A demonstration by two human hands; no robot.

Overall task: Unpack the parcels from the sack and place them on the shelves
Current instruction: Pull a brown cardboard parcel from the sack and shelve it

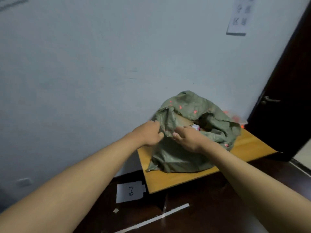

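Note:
A green woven sack with red marks sits on a small wooden table against the wall. Its mouth is partly spread, and inside I see the brown edge of a cardboard parcel and a small white and pink item. My left hand grips the near left rim of the sack's mouth. My right hand holds the rim just to its right, thumb on the cloth and fingers reaching over the opening.
A pale wall stands right behind the table. A dark door with a metal handle is at the right. On the dark floor lie a paper label reading 6-3 and a white strip. A paper sign hangs high on the wall.

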